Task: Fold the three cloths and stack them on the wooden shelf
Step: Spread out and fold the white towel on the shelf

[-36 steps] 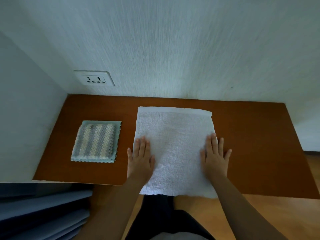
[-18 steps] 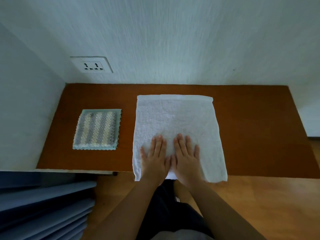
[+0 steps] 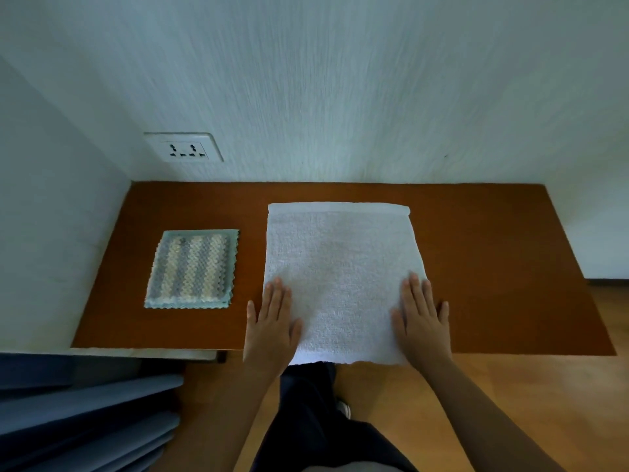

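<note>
Left hand (image 3: pixel 272 318) and right hand (image 3: pixel 422 318), fingers flat, press white towel's (image 3: pixel 340 264) near side edges onto wooden shelf (image 3: pixel 493 267), apparently smoothing it for folding.

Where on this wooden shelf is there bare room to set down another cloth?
Widest bare patch: the wooden shelf right of the white towel, out to its end. A narrower strip runs along the wall behind both cloths. Crowded: the middle, where left hand and right hand press the towel, close beside the folded striped cloth.
</note>
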The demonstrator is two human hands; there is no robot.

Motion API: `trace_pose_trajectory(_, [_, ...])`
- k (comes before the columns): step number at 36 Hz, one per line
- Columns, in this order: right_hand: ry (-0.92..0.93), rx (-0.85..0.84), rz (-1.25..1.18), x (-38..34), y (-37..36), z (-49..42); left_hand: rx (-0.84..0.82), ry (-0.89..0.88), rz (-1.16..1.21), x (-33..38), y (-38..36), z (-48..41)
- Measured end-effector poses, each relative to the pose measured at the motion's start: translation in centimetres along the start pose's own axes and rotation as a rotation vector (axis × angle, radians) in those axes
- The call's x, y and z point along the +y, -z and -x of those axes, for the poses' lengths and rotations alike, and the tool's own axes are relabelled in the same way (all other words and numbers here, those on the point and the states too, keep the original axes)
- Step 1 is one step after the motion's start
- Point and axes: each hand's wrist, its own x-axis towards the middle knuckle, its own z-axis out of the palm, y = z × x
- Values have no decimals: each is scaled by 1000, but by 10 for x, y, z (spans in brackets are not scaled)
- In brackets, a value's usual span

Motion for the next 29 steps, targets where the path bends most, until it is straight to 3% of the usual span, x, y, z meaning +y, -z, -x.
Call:
trace_pose_trajectory(7, [120, 78, 22, -26, 1, 8, 10, -165, -29, 12, 8, 0])
trace_pose_trajectory(11, [199, 83, 31, -54, -2, 5, -40, -138, -14, 32, 8, -8])
trace_pose_trajectory(29, [113, -7, 73, -60, -5, -15, -63, -90, -16, 29, 3, -25])
